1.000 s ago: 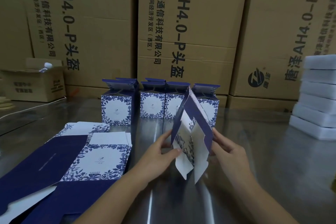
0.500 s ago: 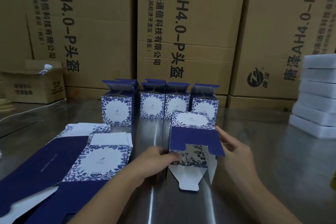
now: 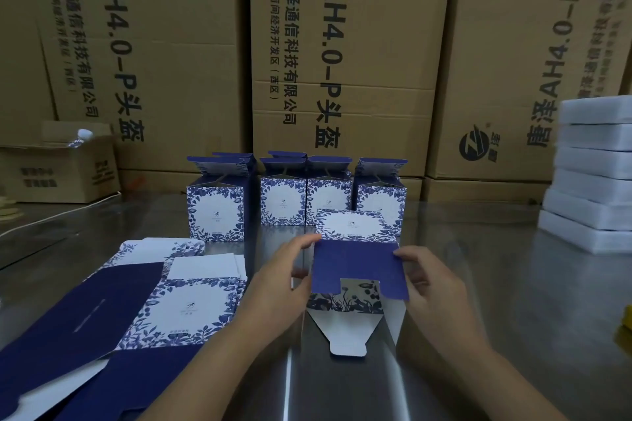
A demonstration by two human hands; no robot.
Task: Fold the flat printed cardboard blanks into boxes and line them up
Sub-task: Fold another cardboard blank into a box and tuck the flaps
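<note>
Both hands on half-folded box
Left hand [image 3: 284, 278] and right hand [image 3: 432, 278] grip box [image 3: 357, 265] sides on tabletop [image 3: 496, 301]; flat blanks [image 3: 147, 311] left, folded boxes [image 3: 294, 202] behind.

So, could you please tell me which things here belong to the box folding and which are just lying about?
Job: half-folded box, gripped by the left hand and right hand; flat blanks; row of folded boxes.
Lying about: stack of white slabs; small open carton; big brown cartons behind.
</note>
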